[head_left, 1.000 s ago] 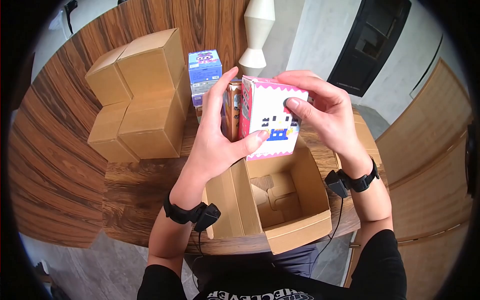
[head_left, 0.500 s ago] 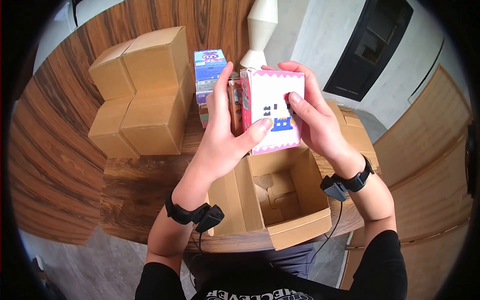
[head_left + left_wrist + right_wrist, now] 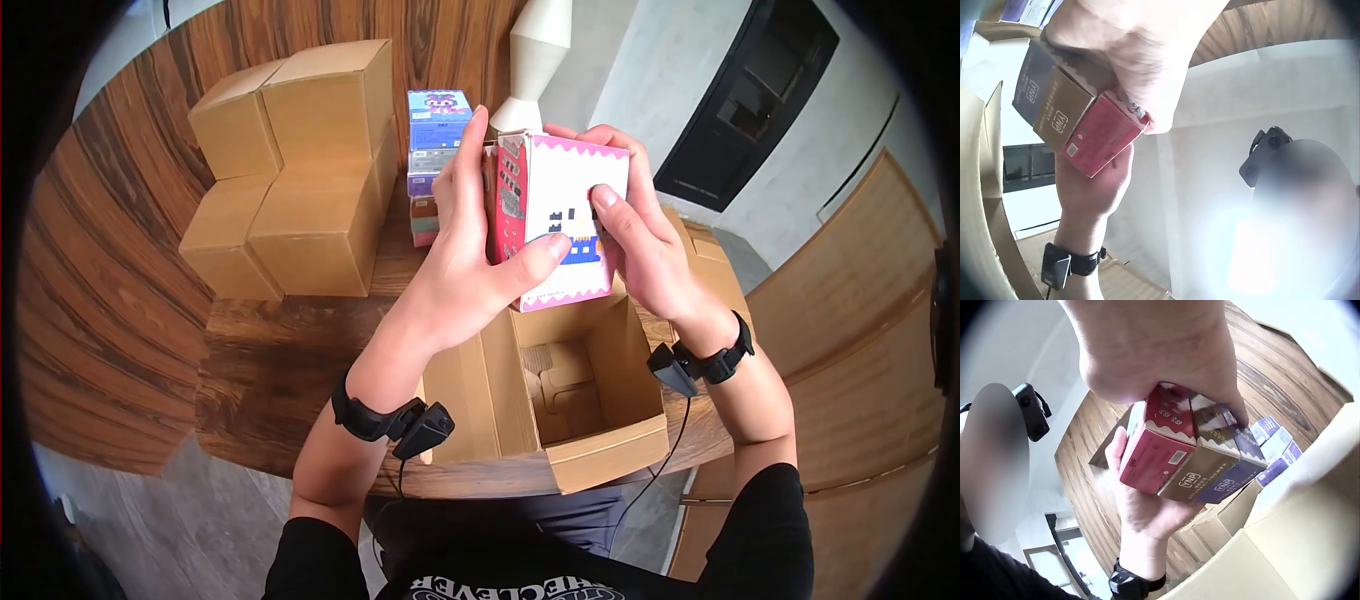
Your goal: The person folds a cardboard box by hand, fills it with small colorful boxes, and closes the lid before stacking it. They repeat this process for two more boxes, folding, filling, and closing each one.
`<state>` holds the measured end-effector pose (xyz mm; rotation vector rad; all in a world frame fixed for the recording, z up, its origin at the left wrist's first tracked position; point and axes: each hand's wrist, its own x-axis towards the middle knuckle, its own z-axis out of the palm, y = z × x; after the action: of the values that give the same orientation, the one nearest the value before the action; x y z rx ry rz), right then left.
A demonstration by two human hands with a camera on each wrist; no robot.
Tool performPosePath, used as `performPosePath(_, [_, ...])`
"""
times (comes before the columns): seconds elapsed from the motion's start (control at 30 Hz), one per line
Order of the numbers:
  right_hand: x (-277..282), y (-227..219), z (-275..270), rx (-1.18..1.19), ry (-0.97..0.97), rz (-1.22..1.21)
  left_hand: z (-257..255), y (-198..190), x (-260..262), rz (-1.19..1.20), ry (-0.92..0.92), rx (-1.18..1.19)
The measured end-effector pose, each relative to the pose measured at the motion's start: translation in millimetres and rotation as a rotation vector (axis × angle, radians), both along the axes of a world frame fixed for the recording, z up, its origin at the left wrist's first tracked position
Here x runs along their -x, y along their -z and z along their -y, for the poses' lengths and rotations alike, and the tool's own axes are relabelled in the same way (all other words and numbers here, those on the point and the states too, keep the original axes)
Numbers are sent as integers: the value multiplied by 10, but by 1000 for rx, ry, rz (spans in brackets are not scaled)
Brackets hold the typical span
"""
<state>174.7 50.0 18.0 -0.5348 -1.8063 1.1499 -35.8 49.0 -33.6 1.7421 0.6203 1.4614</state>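
My left hand [image 3: 465, 265] and right hand [image 3: 645, 245] grip three small boxes together from either side, thumbs on the face toward me. Nearest is a pink-and-white box [image 3: 555, 180] with a pixel-style picture. Behind it, a brown box [image 3: 1200, 472] and a purple box [image 3: 1235, 480] are pressed flat against it, as the right wrist view shows; from the head they are mostly hidden. The boxes are held up over the far side of an open cardboard carton [image 3: 618, 350], whose visible floor holds only folded cardboard.
Several closed cartons [image 3: 320, 120] are stacked two high at the left of the wooden table [image 3: 290, 370]. A pile of small coloured boxes [image 3: 440, 132] stands behind my left hand, beside a white faceted column [image 3: 540, 60]. More cardboard [image 3: 705, 262] lies right of the open carton.
The held boxes have turned slightly, showing more of the pink box's red side, while the brown one has become mostly hidden. Both hands keep their hold. The head view has shifted a little.
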Motion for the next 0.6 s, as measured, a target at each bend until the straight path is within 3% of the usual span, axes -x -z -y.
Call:
performPosePath(0.1, [-7,-41,-11,-49,60,24,-12,19,-2,71,55,-4])
performPosePath(0.33, [-69,-190,123,253,-119,-5,203,-183,-58,238,242,84])
performPosePath(0.37, [-99,-243,184,307,-66,45,234,-197,-77,266,254,97])
performPosePath(0.47, [-137,-409,345,427,31,149,219,-119,-64,152,209,66])
performPosePath(0.6, [-320,-373,400,497,56,112,288,-156,-67,117,321,67])
